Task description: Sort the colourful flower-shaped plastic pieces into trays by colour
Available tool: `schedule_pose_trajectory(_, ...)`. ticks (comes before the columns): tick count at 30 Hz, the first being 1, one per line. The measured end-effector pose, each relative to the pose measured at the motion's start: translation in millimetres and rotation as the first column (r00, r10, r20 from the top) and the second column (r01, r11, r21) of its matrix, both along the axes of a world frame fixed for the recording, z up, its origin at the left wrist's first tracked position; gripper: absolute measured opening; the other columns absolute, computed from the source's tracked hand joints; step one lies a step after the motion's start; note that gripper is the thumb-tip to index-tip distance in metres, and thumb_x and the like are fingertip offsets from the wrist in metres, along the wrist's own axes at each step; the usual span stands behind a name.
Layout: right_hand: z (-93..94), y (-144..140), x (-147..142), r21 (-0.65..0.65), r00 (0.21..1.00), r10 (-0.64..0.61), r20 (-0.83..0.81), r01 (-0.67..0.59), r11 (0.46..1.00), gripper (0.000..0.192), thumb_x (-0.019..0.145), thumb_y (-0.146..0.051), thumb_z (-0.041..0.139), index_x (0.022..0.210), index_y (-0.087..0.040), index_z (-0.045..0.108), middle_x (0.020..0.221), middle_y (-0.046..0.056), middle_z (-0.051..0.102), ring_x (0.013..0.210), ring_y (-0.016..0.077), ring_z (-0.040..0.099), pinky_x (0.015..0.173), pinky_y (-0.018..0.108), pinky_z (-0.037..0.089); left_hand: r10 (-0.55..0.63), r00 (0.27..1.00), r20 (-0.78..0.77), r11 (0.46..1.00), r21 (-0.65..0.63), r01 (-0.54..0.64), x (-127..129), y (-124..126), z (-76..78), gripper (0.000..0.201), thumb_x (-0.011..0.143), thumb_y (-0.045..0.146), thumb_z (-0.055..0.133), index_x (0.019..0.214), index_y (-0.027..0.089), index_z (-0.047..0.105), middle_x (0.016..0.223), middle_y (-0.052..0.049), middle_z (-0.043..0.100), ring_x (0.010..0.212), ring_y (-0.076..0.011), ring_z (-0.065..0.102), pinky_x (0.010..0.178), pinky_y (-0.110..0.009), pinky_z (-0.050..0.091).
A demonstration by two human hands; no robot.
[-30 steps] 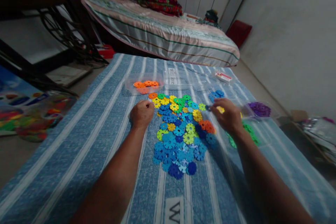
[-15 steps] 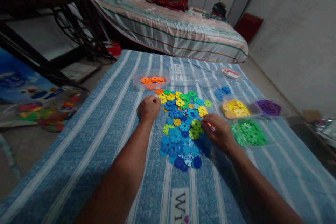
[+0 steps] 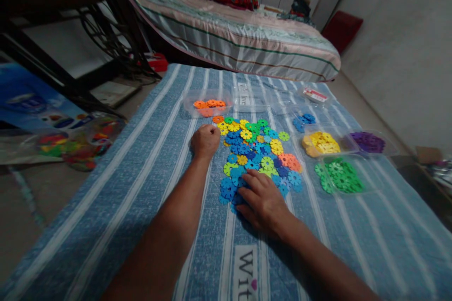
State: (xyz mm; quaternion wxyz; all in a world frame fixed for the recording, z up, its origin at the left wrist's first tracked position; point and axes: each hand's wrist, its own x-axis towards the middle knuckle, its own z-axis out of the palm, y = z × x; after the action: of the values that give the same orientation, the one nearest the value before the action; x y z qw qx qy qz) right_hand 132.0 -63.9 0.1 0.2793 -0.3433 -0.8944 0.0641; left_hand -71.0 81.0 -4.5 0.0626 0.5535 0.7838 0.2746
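Observation:
A mixed pile of plastic snowflake discs [image 3: 247, 150] in blue, yellow, green and orange lies on the striped cloth. My left hand [image 3: 205, 141] is closed in a fist at the pile's left edge; whatever it may hold is hidden. My right hand [image 3: 264, 202] rests with fingers apart over the blue discs [image 3: 228, 190] at the near end of the pile, covering some of them. Just beyond that hand lie several coral-orange discs [image 3: 290, 162] at the pile's right side.
Clear tubs hold orange discs [image 3: 210, 106], yellow discs [image 3: 321, 143], purple discs [image 3: 367, 142] and green discs [image 3: 341, 175]. Loose blue discs [image 3: 303, 122] lie behind the yellow tub. Toward the far edge stands a clear container [image 3: 314, 95] with a red-and-white label. A bed [image 3: 240, 37] is beyond.
My right hand has moved left and nearer, from the pile's right edge onto the blue discs, and its fingers have spread. Coral-orange discs now show at the right. My left hand stays closed.

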Motion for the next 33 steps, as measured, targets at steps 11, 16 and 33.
schedule_pose_trajectory(11, -14.5, 3, -8, 0.176, 0.999, 0.0, -0.045, 0.008, 0.984, 0.013, 0.093, -0.019, 0.054, 0.094, -0.016, 0.067, 0.105, 0.012, 0.07, 0.113, 0.0275, 0.058, 0.095, 0.048, 0.049, 0.012, 1.0, 0.008, 1.0, -0.004, -0.012, 1, -1, 1.9, 0.027, 0.085, 0.027, 0.048, 0.084, 0.02, 0.074, 0.096, -0.005, 0.075, 0.083, -0.0179, 0.064, 0.067, -0.026, 0.04)
schedule_pose_trajectory(16, -13.7, 6, -3, 0.185, 0.983, 0.013, -0.182, 0.021, 0.983, 0.016, 0.091, -0.011, 0.051, 0.094, -0.017, 0.065, 0.097, 0.011, 0.07, 0.105, 0.0246, 0.061, 0.089, 0.044, 0.053, 0.004, 1.0, 0.003, 1.0, -0.009, -0.004, 1, 0, 0.8, 0.028, 0.085, 0.027, 0.047, 0.085, 0.02, 0.075, 0.097, -0.006, 0.075, 0.084, -0.0183, 0.064, 0.067, -0.026, 0.04)
schedule_pose_trajectory(33, 24.3, 60, 44, -0.581, 0.738, -0.448, -0.504, 0.093, 0.808, 0.027, 0.083, -0.041, 0.063, 0.068, -0.02, 0.068, 0.068, 0.001, 0.064, 0.069, 0.0161, 0.059, 0.066, 0.029, 0.047, 0.003, 1.0, -0.003, 1.0, 0.018, -0.003, -3, 2, 0.9, 0.029, 0.084, 0.03, 0.047, 0.082, 0.021, 0.074, 0.096, -0.007, 0.074, 0.084, -0.02, 0.065, 0.066, -0.027, 0.04)
